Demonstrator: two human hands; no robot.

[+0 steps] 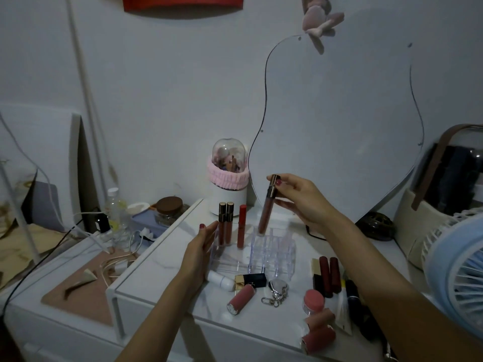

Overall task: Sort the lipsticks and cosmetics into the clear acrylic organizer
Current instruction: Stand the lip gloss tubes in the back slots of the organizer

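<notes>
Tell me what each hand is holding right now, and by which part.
The right hand pinches a brown lip gloss tube near its gold cap, its bottom end at the clear organizer. The left hand rests flat against the organizer's left side, gripping nothing.

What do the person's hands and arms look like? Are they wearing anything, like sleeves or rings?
Both forearms are bare, with no sleeves in view. The left hand has dark red polish on the one nail that shows, and the right hand has the same red polish on a nail. No rings, watch or bracelets show on either hand or wrist in this dim picture.
</notes>
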